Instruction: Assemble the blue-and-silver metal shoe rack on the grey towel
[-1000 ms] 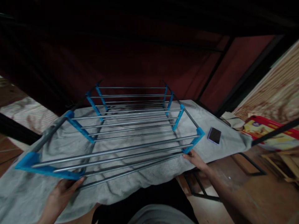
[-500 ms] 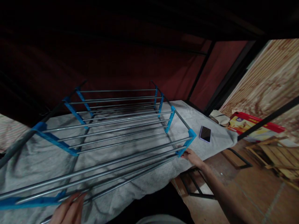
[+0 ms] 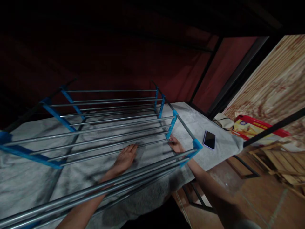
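Observation:
A rack of grey metal tubes (image 3: 111, 138) with blue plastic brackets (image 3: 172, 124) lies across a grey cloth (image 3: 188, 122). My left hand (image 3: 125, 157) reaches under the front tubes to the middle of the rack, back up and fingers fairly flat, close to a lower tube; I see nothing in it. My right hand (image 3: 175, 144) is at the lower end of the third bracket on the right side, its fingers closed around the tube end or bracket there. Which of these it pinches is hard to tell.
A phone (image 3: 209, 140) lies on the cloth right of the rack. Beyond the cloth's right edge are a red and yellow box (image 3: 252, 127), a pale bag (image 3: 224, 121) and wooden slatted pieces (image 3: 283, 162). Dark metal bars (image 3: 206, 70) frame the space.
My left hand has left the front left tubes and moved right and inward. My right hand has moved from the front right bracket to the one behind it. The rack's left side appears nearer and lower.

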Available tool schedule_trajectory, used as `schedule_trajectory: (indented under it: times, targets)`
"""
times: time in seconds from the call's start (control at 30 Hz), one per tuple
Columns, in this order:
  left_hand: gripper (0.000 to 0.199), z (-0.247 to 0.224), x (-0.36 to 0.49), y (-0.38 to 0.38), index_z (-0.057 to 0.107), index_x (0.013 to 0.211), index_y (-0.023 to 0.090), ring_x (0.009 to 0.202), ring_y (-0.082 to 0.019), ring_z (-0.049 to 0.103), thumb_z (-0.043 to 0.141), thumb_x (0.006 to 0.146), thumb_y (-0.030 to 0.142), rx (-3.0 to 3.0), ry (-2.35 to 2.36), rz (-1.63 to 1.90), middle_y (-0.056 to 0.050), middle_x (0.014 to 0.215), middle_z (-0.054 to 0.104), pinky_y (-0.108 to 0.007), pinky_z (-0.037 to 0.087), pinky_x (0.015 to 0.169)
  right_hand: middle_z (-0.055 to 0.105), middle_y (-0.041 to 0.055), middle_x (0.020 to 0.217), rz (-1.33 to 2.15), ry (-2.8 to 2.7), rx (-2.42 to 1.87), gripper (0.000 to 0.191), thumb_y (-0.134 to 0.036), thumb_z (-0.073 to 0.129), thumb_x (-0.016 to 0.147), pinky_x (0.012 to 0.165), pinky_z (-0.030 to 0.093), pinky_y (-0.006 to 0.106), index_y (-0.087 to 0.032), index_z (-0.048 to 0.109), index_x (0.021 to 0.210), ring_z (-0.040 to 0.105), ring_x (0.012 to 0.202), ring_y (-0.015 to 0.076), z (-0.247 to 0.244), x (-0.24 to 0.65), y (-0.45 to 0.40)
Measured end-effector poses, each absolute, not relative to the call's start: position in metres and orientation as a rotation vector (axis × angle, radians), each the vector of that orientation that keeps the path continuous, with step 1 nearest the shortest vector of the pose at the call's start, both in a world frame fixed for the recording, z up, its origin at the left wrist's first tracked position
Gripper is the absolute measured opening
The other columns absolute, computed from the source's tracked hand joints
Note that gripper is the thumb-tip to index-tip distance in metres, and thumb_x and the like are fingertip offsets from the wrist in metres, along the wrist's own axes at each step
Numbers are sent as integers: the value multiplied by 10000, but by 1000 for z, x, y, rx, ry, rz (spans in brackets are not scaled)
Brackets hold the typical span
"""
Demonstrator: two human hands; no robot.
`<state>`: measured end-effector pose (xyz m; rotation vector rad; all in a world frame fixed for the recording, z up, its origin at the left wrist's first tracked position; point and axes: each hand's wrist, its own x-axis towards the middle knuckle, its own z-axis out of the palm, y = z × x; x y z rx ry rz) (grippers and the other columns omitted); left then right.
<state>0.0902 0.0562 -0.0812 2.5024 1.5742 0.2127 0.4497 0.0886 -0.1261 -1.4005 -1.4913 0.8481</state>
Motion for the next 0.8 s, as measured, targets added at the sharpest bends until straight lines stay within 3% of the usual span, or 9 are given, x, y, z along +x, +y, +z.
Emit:
schedule_trajectory:
  times: [0.1,0.23,0.47,0.6,0.8]
  targets:
    - [458,-87,113,76,548,1394,165,1305,-286,527,428,953,181,2531,1543,156,-146,1381,599,-457,406,1119,616,61,1020,710,-1587,-1451,445,-262,586,740,906,477,433,-218,609,1182,571,952,262,-123,444,95]
    - [368,-96,124,96,610,1296,165,1234,-292,579,446,976,245,2487,1552,131,-142,1290,648,-435,428,1079,574,32,976,633,-1683,-1551,355,-243,562,787,825,443,364,-224,577,1141,522,898,222,-125,445,98]
    - [354,-97,120,100,617,1217,185,1108,-256,660,352,1015,304,2398,1486,254,-114,1202,698,-374,506,958,550,23,1007,594,-1687,-1599,335,-199,529,816,793,415,327,-243,544,1148,526,905,207,-135,444,99]
    - [399,-94,120,102,581,1313,208,1101,-271,684,326,1019,295,2376,1503,196,-111,1206,716,-389,520,932,560,22,1040,592,-1690,-1638,324,-192,519,834,792,414,314,-248,538,1153,530,911,203,-135,443,98]
    - [584,-91,119,106,479,1471,323,1176,-269,666,303,957,110,2453,1446,142,-67,1391,641,-413,521,967,570,32,1050,516,-1691,-1689,290,-201,552,824,758,425,311,-238,559,1112,546,863,198,-137,443,96]
